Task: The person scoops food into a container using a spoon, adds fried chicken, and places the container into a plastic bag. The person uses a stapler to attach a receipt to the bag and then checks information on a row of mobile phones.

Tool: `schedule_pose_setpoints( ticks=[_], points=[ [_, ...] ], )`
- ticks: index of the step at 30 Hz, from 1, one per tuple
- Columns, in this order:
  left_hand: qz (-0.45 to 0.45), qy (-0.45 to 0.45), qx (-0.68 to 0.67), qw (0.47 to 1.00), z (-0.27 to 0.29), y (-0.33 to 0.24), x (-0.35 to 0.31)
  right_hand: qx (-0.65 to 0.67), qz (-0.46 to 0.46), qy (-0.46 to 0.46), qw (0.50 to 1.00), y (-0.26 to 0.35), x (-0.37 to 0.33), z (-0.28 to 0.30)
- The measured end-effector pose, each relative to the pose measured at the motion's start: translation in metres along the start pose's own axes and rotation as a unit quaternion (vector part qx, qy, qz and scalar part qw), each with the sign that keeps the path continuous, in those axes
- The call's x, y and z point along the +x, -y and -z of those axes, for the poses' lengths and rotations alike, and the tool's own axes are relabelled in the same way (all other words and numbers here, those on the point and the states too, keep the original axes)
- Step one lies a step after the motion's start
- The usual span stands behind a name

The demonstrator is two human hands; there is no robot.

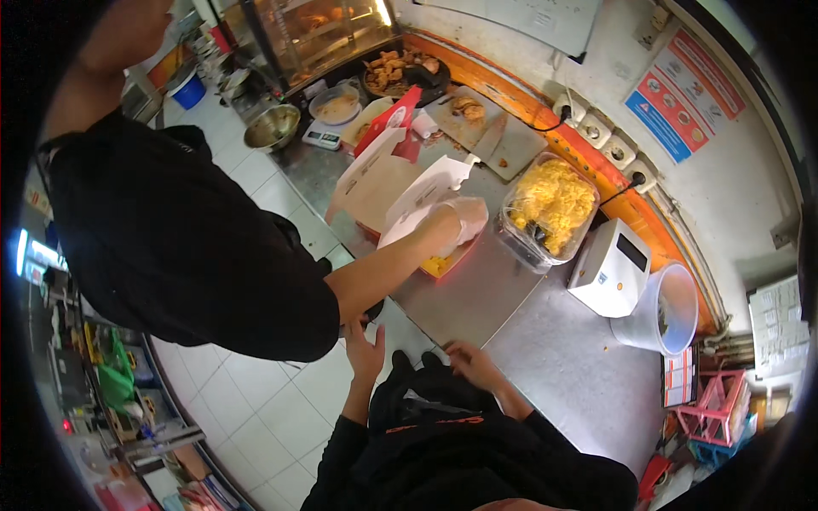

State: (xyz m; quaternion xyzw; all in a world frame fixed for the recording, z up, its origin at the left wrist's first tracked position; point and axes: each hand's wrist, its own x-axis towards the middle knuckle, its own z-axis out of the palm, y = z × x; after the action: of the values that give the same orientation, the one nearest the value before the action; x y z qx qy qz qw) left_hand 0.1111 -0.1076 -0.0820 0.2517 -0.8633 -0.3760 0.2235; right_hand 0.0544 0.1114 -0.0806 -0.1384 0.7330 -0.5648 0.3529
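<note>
Holding apparently nothing in spread left hand point(366, 351) or half-curled right hand point(474, 366); likely placed low beside counter point(588, 375), leaving room for co-worker's gloved hand point(468, 220) inside open box point(419, 198) on top.

Small print on a poster, boxes, papers and clothing, with no words clear enough to read.
The red, white and blue wall poster point(686, 95) carries lines of text and round pictures. Dark print marks the raised lids of the front box point(423, 194) and the back box point(365, 177). Orange lettering crosses the black clothing point(434, 436); fine lines fill the wall papers point(777, 328). A small blue mark stands on the white machine point(615, 271).
</note>
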Motion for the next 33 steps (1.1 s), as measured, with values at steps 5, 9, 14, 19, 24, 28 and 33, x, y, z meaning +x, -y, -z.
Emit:
schedule_pose_setpoints(
  ticks=[5,9,14,19,24,28,33],
  points=[
    [-0.150,-0.054,-0.042,0.986,-0.034,-0.010,0.095,0.037,-0.072,-0.235,0.969,-0.004,0.086,0.050],
    [-0.078,0.131,-0.326,0.933,-0.053,-0.019,0.167,0.025,-0.132,-0.202,0.970,0.046,0.145,0.051],
    [-0.206,0.303,-0.075,0.928,-0.072,-0.070,0.153,-0.407,0.047,-0.228,0.883,-0.021,0.142,0.067],
    [-0.264,0.330,-0.113,0.899,-0.058,-0.100,0.036,-0.165,-0.067,-0.323,0.929,-0.033,-0.002,0.072],
    [-0.219,0.481,-0.190,0.827,-0.120,-0.173,-0.097,-0.240,-0.209,-0.342,0.884,-0.092,-0.164,0.125],
    [-0.190,0.481,-0.139,0.845,-0.194,-0.182,-0.162,-0.400,-0.116,-0.349,0.840,-0.089,-0.200,0.263],
    [-0.209,0.494,-0.099,0.838,-0.218,-0.217,-0.206,-0.511,-0.331,-0.410,0.679,-0.105,-0.169,0.474]
  ],
)
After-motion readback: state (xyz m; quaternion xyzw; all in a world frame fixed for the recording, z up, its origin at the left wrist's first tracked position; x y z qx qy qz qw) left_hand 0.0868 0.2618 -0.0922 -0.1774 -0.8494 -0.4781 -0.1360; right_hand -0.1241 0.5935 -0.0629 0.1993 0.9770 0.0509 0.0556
